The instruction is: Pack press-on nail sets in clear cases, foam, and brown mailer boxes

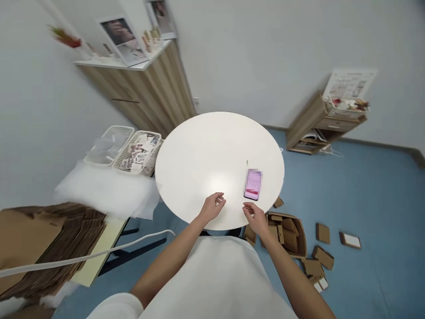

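Note:
My left hand [212,206] hovers over the near edge of a round white table [199,155], fingers loosely curled with thumb and fingertips close, nothing visible in them. My right hand [255,215] sits at the table's near right rim, fingers bent inward in a loose pinch, with nothing I can see in it. A pink phone [253,184] lies flat on the table just beyond my right hand. A small thin object [247,163] lies just past the phone.
Two plastic baskets [126,150] rest on white padding at the left. Flattened cardboard [49,243] is stacked lower left. A box of small brown cartons [287,228] and loose cartons [322,257] litter the blue floor on the right. Wooden cabinets [149,88] stand against the wall.

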Available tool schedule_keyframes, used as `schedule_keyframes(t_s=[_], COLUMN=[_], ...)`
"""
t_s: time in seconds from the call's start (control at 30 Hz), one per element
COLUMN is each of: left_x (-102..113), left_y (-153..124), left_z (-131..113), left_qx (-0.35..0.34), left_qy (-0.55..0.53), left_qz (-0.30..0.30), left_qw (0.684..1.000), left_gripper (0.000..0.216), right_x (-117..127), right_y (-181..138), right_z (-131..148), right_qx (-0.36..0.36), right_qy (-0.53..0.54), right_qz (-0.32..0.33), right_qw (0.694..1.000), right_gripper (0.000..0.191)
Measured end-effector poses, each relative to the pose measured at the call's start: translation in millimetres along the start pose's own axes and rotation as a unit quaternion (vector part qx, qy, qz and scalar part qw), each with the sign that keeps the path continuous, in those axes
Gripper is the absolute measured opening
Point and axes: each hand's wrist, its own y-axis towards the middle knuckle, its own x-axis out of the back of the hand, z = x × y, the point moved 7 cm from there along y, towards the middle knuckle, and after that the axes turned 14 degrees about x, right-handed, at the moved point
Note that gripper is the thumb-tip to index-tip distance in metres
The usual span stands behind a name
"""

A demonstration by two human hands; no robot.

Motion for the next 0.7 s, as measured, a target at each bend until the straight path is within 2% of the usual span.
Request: schedule_keyframes(t_s=[0.2, 0.37, 0.57, 0.7], left_x=[97, 167, 229, 256], left_y=[-1, -1, -8, -15], left_z=[55, 101, 140, 161], left_qx=[0.033, 0.066, 0.073, 0.096], left_qy=[-0.028, -0.065, -0.114, -0.121], left_qz=[-0.079, -0.114, -0.130, -0.144], left_qw=[0.996, 0.989, 0.982, 0.977], left_gripper=[0.037, 0.037, 0.036, 0.040], right_x=[-92, -173, -255, -293], right_y=[33, 55, 81, 90], right_z=[46, 87, 131, 148], right_qx=[0.038, 0.074, 0.128, 0.160], right_qy=[-0.041, -0.079, -0.106, -0.116], right_qz=[0.091, 0.181, 0.256, 0.313], right_qw=[0.994, 0.977, 0.952, 0.929], right_gripper=[0.033, 0.032, 0.033, 0.033])
